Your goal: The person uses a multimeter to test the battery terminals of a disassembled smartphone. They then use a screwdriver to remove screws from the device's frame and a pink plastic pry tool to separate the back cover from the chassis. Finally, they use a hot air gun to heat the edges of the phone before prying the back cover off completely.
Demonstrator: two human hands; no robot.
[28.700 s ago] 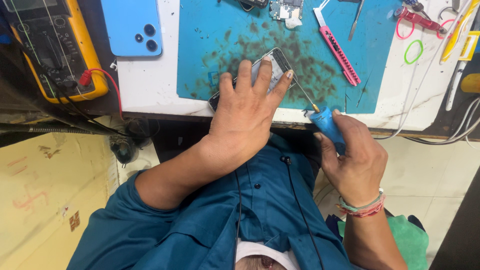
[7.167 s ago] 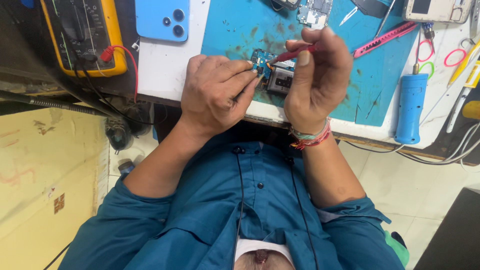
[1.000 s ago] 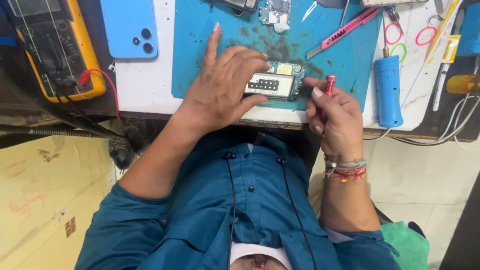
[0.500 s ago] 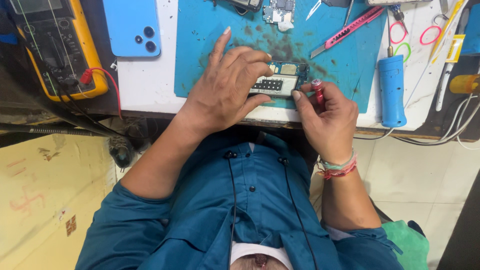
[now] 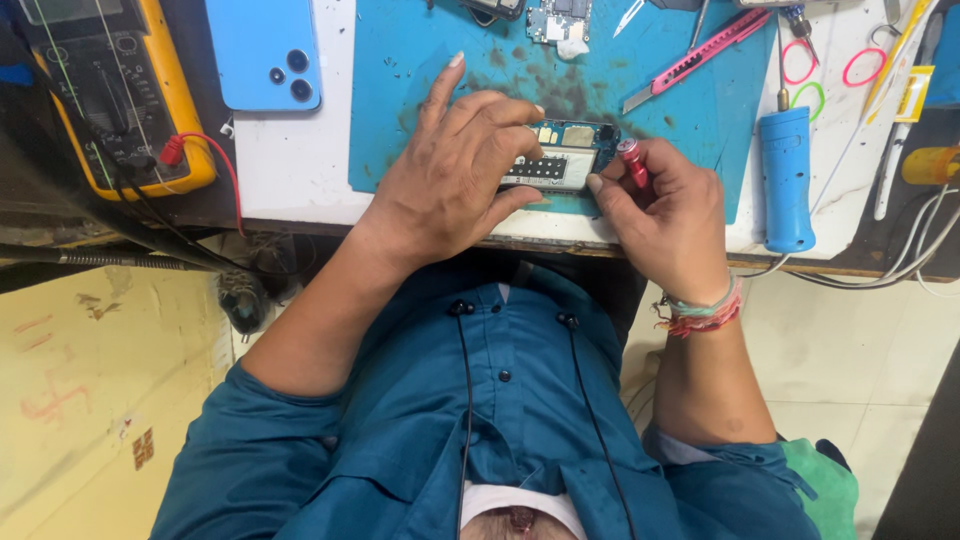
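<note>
Looking down the teal shirt front, I see my left hand (image 5: 455,175) at mid-frame, fingers curled and pressing down on one small opened phone board with a white panel (image 5: 560,160), which lies at the near edge of the stained blue work mat (image 5: 400,60). Just right of it my right hand (image 5: 665,215) is closed around one slim red-tipped tool (image 5: 632,162), its tip touching the board's right end. Right of that hand lies one blue cylindrical power screwdriver (image 5: 787,175). Farther up the mat rests one pink utility knife (image 5: 700,55). I count three coloured rubber loops (image 5: 820,98) at upper right. At upper left sit one blue phone, back up (image 5: 262,52), and one yellow multimeter (image 5: 130,95) with one red lead plugged in.
</note>
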